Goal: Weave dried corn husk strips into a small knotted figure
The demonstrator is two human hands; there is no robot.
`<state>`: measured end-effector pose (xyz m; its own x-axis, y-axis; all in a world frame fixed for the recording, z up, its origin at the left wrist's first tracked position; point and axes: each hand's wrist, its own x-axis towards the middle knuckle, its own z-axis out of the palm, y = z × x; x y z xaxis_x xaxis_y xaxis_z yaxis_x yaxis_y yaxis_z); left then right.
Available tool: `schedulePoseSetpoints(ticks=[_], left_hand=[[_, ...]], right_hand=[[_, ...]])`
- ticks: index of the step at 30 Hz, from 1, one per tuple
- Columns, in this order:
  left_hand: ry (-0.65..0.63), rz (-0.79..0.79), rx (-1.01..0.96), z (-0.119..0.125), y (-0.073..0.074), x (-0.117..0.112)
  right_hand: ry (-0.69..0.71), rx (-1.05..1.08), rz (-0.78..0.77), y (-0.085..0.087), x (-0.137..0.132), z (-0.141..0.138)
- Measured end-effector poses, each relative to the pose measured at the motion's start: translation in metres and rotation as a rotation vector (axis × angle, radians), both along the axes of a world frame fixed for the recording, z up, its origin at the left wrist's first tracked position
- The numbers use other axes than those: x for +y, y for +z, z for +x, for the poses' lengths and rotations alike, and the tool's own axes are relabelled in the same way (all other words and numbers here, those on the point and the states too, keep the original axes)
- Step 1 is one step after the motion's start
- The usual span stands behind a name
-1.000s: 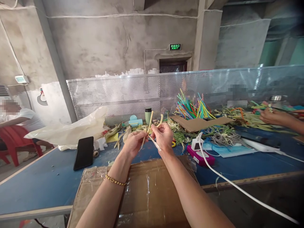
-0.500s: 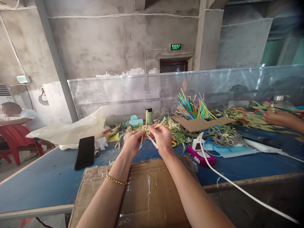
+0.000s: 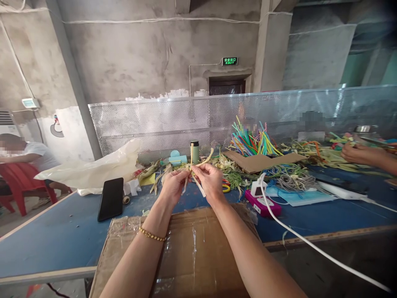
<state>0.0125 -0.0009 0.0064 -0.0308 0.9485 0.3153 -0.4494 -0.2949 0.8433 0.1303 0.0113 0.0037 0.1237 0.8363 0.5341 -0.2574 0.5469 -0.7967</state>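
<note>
Above the near edge of a brown cardboard box (image 3: 198, 248), my two hands meet around pale yellow flat strips (image 3: 199, 187) that cross one another. My left hand (image 3: 173, 182), with a beaded gold bracelet at the wrist, is closed in a pinch on the strips. Thumb and forefinger of my right hand (image 3: 210, 180) are closed on them too, close to the crossing. One strip end points straight up, another curves to the upper right, and others hang down between the hands. The exact crossing is partly hidden by my fingertips.
On the blue table (image 3: 62, 244) lie a black phone (image 3: 111, 199), a magenta box (image 3: 262, 203) with a white cable, and cut cardboard (image 3: 263, 160). Colourful pipe cleaners (image 3: 252, 138) and a green bottle (image 3: 194, 152) stand behind. Another person's hand (image 3: 356, 153) works at right.
My right hand has shifted slightly left, bringing its fingertips closer to my left ones. The curved strip end has moved a little left and up. My left hand stays nearly still.
</note>
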Motion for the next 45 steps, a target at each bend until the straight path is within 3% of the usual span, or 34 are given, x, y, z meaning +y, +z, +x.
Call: schedulePoseSetpoints(ticks=[8,15,23,30,38,45], left_hand=[[-0.067,-0.001,-0.008,0.0021,0.0034,-0.0070],[-0.047,0.008,0.007,0.0012,-0.0002,-0.0033],[0.004,0.005,-0.027,-0.0006,0.0000,-0.0004],[0.016,-0.019,-0.027,-0.0008,-0.0005,-0.0006],[-0.005,-0.007,-0.009,0.0017,0.0006,-0.0037],[0.010,-0.003,-0.024,0.0018,0.0003,-0.0027]], right_hand=[[-0.169,-0.216,0.195,-0.0040,0.0007,0.0018],[-0.328,-0.256,0.176,-0.0010,-0.0043,0.0020],[-0.197,-0.242,0.248,-0.0022,-0.0040,0.0006],[-0.260,-0.318,0.279,-0.0031,-0.0043,0.0015],[-0.384,-0.296,0.087,0.0015,-0.0048,0.0032],[-0.405,-0.328,0.140,-0.0028,-0.0017,0.0001]])
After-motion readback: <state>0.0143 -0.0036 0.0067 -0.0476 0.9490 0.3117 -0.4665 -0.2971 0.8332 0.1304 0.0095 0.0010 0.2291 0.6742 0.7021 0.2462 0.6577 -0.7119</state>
